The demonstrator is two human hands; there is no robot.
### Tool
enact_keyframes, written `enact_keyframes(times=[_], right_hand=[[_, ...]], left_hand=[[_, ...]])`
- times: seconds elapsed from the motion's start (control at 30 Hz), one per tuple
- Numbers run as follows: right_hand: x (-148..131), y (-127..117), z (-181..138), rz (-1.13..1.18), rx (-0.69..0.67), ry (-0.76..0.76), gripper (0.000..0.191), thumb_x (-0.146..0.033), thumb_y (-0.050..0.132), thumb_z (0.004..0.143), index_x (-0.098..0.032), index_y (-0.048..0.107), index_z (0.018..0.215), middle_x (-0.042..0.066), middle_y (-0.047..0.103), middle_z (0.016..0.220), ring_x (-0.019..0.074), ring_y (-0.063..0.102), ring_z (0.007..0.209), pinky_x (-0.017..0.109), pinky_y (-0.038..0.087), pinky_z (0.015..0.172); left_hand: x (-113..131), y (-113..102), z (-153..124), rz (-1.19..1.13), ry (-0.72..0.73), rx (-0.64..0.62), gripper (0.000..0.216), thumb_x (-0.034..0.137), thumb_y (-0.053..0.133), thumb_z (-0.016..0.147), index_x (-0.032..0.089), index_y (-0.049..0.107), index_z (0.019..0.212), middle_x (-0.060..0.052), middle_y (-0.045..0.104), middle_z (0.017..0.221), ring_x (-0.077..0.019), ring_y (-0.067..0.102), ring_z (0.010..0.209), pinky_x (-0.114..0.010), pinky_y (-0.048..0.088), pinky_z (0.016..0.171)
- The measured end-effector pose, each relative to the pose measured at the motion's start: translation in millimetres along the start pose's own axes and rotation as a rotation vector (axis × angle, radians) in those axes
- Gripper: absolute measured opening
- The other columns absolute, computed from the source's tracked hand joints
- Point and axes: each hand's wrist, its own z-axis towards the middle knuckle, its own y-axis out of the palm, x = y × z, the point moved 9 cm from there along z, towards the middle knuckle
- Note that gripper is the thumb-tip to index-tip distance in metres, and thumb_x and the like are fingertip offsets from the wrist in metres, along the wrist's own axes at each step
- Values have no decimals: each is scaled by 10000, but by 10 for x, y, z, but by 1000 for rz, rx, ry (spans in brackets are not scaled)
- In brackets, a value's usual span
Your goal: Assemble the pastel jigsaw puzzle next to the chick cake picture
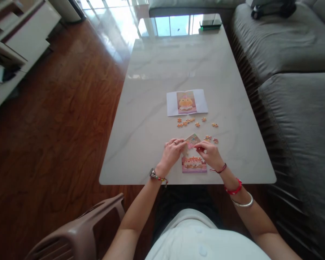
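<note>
A partly joined pink puzzle section (194, 165) lies near the table's front edge. Just above it, both hands meet at a smaller joined chunk of puzzle (193, 139). My left hand (172, 151) pinches the chunk's left side, fingers closed. My right hand (209, 151) grips its lower right edge with pinched fingers. Several loose orange pieces (191, 122) lie scattered further back, with two more pieces (211, 139) beside my right hand. A printed reference picture (186, 102) of a yellow figure lies beyond them.
The marble-look table (151, 90) stands on a wooden floor (56, 126). A grey sofa (292, 72) runs along the right side. A brown plastic chair (78, 231) is at my lower left. A dark green-edged object (210, 24) rests at the table's far end.
</note>
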Motion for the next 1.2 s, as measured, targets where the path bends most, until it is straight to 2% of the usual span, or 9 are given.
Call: enact_keyframes(times=[0.17, 0.3, 0.4, 0.57, 0.73, 0.9, 1.03, 1.1, 1.2], right_hand=[[26, 93, -239, 0, 28, -3, 180, -95, 475, 704, -181, 611, 784, 25, 582, 741, 98, 510, 592, 225, 430, 596], [44, 114, -288, 10, 26, 20, 182, -111, 467, 711, -183, 612, 794, 31, 582, 756, 102, 517, 600, 232, 438, 609], [75, 93, -322, 1, 29, 45, 181, -122, 466, 715, -186, 611, 802, 34, 581, 758, 116, 527, 633, 246, 443, 635], [158, 8, -453, -46, 27, 69, 187, -182, 492, 732, -196, 589, 891, 47, 575, 842, 148, 537, 730, 285, 449, 697], [215, 104, -646, -197, -66, 11, 473, -271, 656, 608, -216, 525, 1059, 78, 508, 1002, 230, 475, 933, 386, 401, 840], [279, 168, -712, -232, -83, 18, 456, -268, 643, 631, -212, 516, 1066, 80, 502, 986, 234, 474, 935, 393, 408, 833], [267, 121, -718, -162, -76, 17, 517, -246, 611, 666, -223, 437, 1152, 67, 506, 976, 217, 487, 936, 380, 412, 840], [265, 83, -729, -143, -53, 21, 452, -240, 585, 690, -220, 461, 1124, 66, 504, 973, 208, 494, 929, 369, 413, 843], [270, 67, -743, -151, -37, 20, 297, -232, 557, 711, -205, 540, 1006, 70, 506, 943, 206, 500, 915, 360, 416, 840]], left_hand=[[-34, -15, -48, 3, 25, 27, 298, 160, 375, 830, 305, 542, 1031, 24, 543, 1132, -139, 403, 1100, -299, 316, 871], [-14, -19, -72, 13, 0, 107, 232, 261, 457, 802, 282, 548, 1014, 10, 551, 1124, -159, 417, 1093, -314, 317, 877], [-18, -7, -67, 21, -8, 146, 263, 259, 494, 781, 290, 531, 1039, 13, 552, 1124, -165, 422, 1088, -320, 326, 872], [-8, 18, -16, 21, 71, 85, 297, 174, 395, 824, 311, 530, 1050, 30, 543, 1135, -144, 415, 1089, -306, 336, 869], [-14, 15, -1, 22, 113, 67, 377, 92, 389, 797, 316, 517, 1071, 33, 529, 1154, -139, 405, 1099, -299, 335, 878], [-8, -6, 26, 44, 113, 83, 345, 117, 384, 808, 301, 516, 1068, 22, 518, 1166, -156, 399, 1116, -328, 336, 887], [147, -105, -124, 40, 117, 135, 383, 92, 362, 806, 248, 456, 1143, -29, 466, 1219, -154, 372, 1149, -319, 328, 919], [291, -112, -285, 21, 137, 152, 365, 125, 354, 820, 232, 438, 1159, -43, 453, 1228, -154, 355, 1165, -320, 323, 934], [522, 48, -535, 11, 196, 82, 326, 191, 342, 842, 230, 442, 1149, -50, 445, 1237, -169, 353, 1174, -338, 344, 926]])
